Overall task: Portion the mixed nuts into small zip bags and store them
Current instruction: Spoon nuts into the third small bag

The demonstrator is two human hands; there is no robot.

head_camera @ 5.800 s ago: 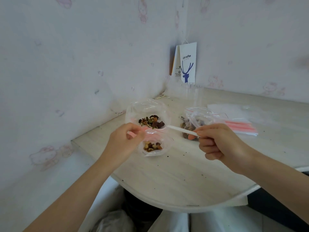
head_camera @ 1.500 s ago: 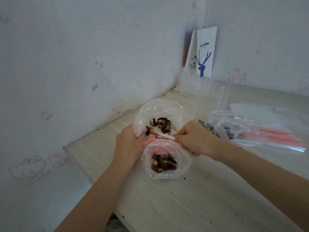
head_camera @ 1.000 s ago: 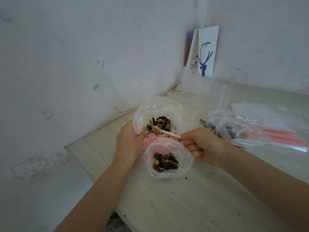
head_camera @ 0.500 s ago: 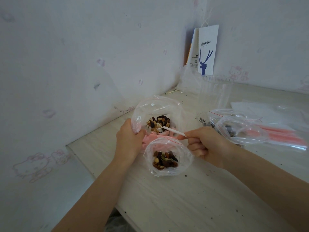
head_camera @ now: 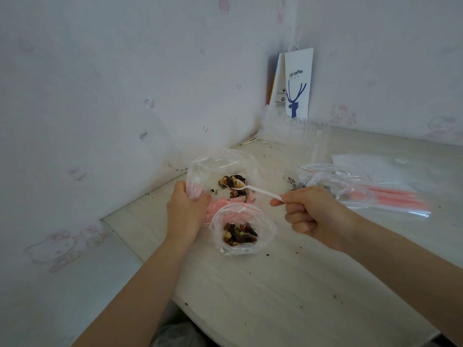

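Just left of the small zip bag (head_camera: 268,227), the left hand (head_camera: 186,214) has its fingers curled round the bunched rim of the supply bag (head_camera: 218,161). It seems to hold the small bag's pink-sealed lip too, propping both mouths open. The supply bag sits directly behind the small zip bag and touches it, with the mixed nuts (head_camera: 231,185) heaped at its bottom. A modest portion already lies in the small bag. Behind its mouth, the white plastic spoon (head_camera: 255,189) has its bowl in the heap. To the right of the small bag, the right hand (head_camera: 313,216) pinches the spoon's handle between thumb and forefinger, the other fingers folded into the palm.

The step looks like scooping. To do it well, take a level load, carry it low across the short gap, and tip it only once the bowl is inside the rim. Crumbs on the tabletop (head_camera: 275,296) suggest spills come easily. Farther right of the small bag lie another filled bag (head_camera: 333,181) and a stack of empty bags (head_camera: 390,199).
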